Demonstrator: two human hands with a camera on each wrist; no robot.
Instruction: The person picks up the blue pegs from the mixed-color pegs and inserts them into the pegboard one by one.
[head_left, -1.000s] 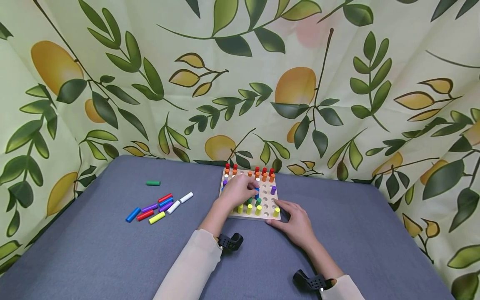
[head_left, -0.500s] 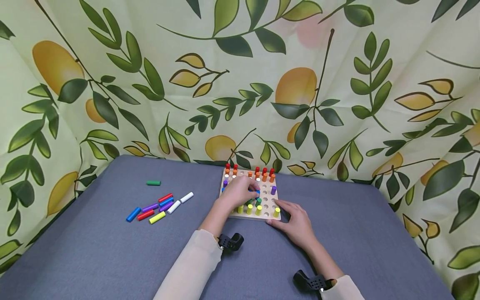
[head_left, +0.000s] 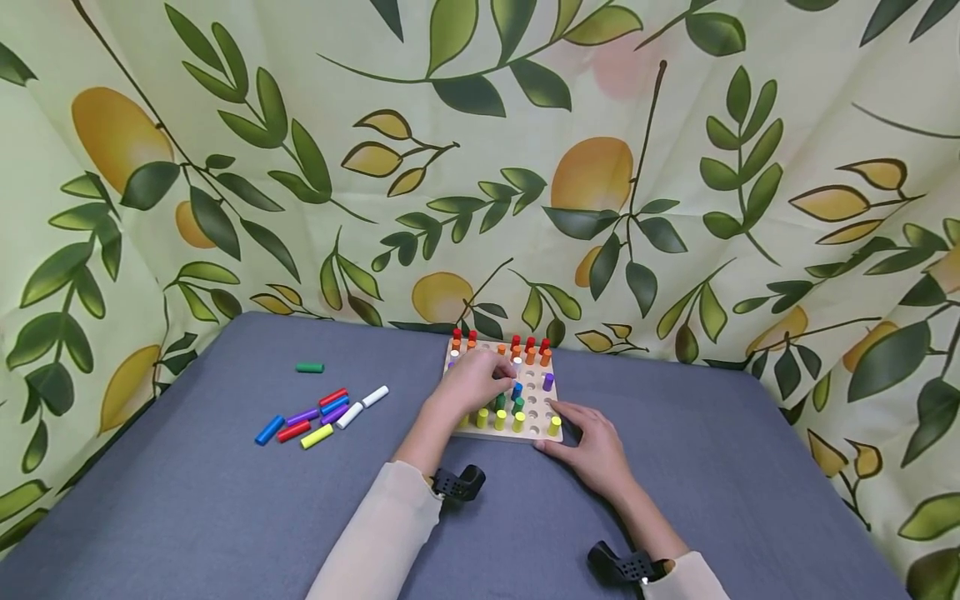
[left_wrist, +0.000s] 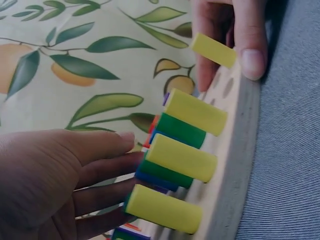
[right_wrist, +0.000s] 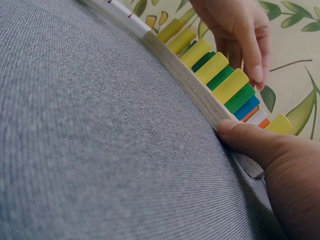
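Note:
A wooden pegboard (head_left: 537, 437) stands on the table, with rows of coloured pegs upright in its holes. My left hand (head_left: 471, 385) hovers over its left part, fingers loosely bent with nothing between them. Just right of those fingertips a blue peg (head_left: 517, 390) stands in the board, behind a green peg (head_left: 518, 405). In the left wrist view, yellow pegs (left_wrist: 182, 157) line the board's near row beside the hand. My right hand (head_left: 592, 450) holds the board's near right corner, its thumb (right_wrist: 237, 131) against the front edge. The left hand hides some pegs.
Left of the board lie loose pegs: a yellow peg (head_left: 317, 436), a red peg (head_left: 293, 431), a white peg (head_left: 375, 396) and several others. One green peg (head_left: 310, 367) lies apart, farther back. A leaf-patterned cloth (head_left: 480, 167) hangs behind the table (head_left: 187, 500).
The blue peg under my left fingers went from upright to tilted and now stands upright in the board. The left fingers have let it go and drawn slightly left. My right hand stays put.

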